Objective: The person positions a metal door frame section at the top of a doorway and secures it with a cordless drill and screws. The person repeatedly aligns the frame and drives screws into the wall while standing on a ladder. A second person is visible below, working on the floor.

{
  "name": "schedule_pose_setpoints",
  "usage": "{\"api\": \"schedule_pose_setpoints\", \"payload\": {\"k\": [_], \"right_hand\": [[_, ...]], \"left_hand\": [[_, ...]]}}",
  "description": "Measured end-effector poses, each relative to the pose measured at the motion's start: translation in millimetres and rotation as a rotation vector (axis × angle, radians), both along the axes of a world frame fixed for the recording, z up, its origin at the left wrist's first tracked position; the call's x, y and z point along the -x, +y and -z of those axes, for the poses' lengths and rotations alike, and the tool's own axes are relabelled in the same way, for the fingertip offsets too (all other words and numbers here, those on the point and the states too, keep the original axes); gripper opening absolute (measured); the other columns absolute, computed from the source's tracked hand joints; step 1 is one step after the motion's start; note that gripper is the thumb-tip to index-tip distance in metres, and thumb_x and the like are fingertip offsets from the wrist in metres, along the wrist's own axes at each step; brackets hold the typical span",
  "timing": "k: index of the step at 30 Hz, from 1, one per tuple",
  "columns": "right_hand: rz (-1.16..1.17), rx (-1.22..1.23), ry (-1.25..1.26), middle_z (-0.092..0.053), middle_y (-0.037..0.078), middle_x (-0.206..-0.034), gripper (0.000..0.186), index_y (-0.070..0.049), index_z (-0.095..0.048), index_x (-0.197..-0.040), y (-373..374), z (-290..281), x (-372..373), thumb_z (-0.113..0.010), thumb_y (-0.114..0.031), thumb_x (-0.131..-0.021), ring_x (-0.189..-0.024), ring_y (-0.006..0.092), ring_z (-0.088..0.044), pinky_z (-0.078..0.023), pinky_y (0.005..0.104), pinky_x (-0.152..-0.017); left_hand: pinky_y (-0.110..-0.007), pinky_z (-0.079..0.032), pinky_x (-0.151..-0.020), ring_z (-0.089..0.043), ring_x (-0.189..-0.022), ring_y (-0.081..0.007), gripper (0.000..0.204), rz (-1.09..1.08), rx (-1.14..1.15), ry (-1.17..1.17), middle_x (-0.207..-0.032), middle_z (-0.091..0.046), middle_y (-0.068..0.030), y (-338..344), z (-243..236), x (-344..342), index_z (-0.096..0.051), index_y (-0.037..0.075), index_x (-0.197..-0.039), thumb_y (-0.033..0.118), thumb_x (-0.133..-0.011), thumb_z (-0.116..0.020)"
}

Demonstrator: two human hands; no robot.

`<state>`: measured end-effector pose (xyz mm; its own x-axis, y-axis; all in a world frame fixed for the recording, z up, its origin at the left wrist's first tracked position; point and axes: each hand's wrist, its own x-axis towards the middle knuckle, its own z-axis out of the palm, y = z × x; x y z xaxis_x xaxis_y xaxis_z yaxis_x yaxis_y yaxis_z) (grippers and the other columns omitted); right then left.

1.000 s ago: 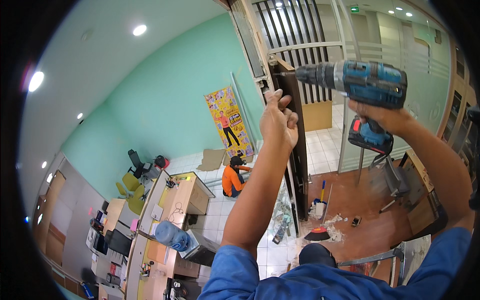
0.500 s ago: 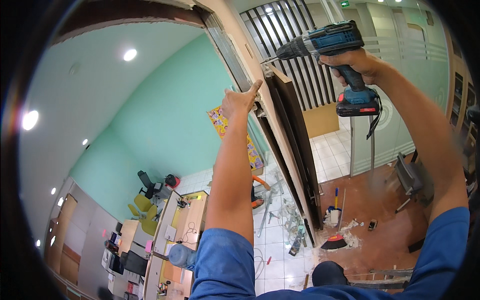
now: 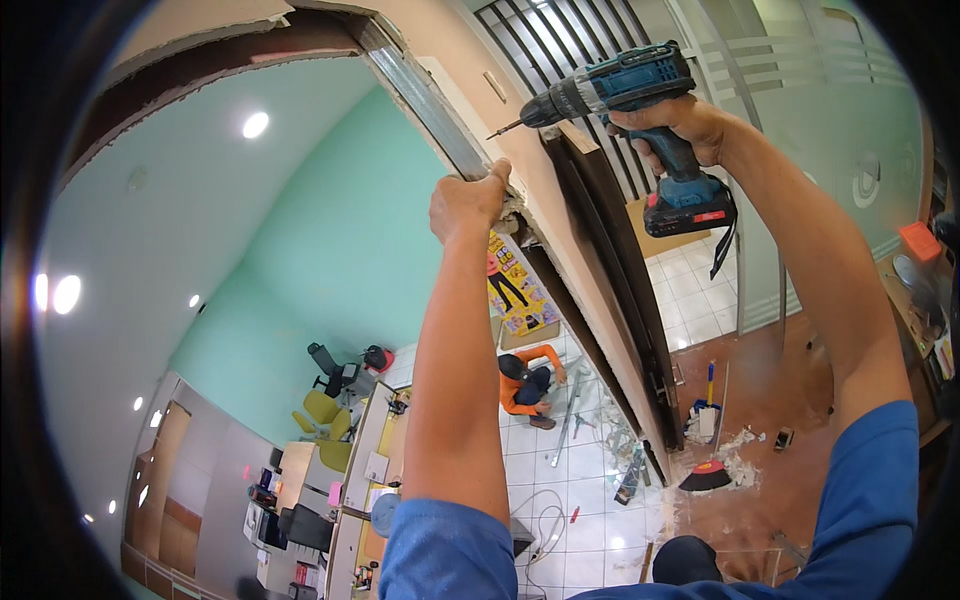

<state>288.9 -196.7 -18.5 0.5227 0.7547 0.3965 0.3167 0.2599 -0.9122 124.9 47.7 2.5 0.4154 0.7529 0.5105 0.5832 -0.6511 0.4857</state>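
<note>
Plainly blue-and-black drill [image 3: 645, 76], thin bit [image 3: 507, 129], red-marked battery [image 3: 688, 214]

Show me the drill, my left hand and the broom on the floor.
Drill [image 3: 642, 79]: head camera, motor housing.
Left hand [image 3: 466, 208]: head camera, back of hand.
Broom [image 3: 706, 478]: head camera, fan-shaped end.

The yellow poster [image 3: 524, 290] bears small lettering [image 3: 499, 246], partly hidden.
</note>
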Motion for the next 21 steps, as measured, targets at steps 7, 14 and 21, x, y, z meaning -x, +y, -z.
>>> {"api": "schedule_pose_setpoints", "payload": {"k": [7, 14, 21], "right_hand": [[-0.119, -0.075, 0.070, -0.062, 0.004, -0.064, 0.038, -0.001, -0.068, -0.104, 13.4, 10.8, -22.3, -0.082, -0.032, -0.085, -0.047, 0.0115, -0.058, -0.052, 0.0288, -0.046], [-0.084, -0.111, -0.041, -0.063, 0.005, -0.061, 0.044, 0.000, -0.070, -0.104, 16.7, 8.6, -36.5, -0.084, -0.036, -0.082, -0.046, 0.0124, -0.060, -0.054, 0.0279, -0.047], [-0.135, -0.021, -0.044, -0.066, 0.006, -0.073, 0.040, -0.002, -0.065, -0.108, 19.2, 3.9, -42.0, -0.081, -0.031, -0.086, -0.050, 0.0097, -0.059, -0.055, 0.0266, -0.047]], "left_hand": [[-0.043, -0.053, -0.093, -0.070, -0.104, -0.0326, 0.074, 0.010, 0.013, -0.037, -0.108, -0.074, -0.0210, -3.2, 2.3, -1.4, -0.074, -0.004, -0.104, 0.062, -0.071, -0.074], [-0.042, -0.053, -0.092, -0.070, -0.103, -0.0320, 0.071, -0.006, 0.027, -0.035, -0.107, -0.074, -0.0206, -4.2, 1.2, -0.4, -0.074, -0.004, -0.100, 0.061, -0.071, -0.074], [-0.043, -0.054, -0.089, -0.071, -0.098, -0.0328, 0.072, 0.018, 0.003, -0.047, -0.101, -0.074, -0.0212, 4.3, 5.3, -3.1, -0.074, -0.005, -0.097, 0.062, -0.070, -0.074]]}}
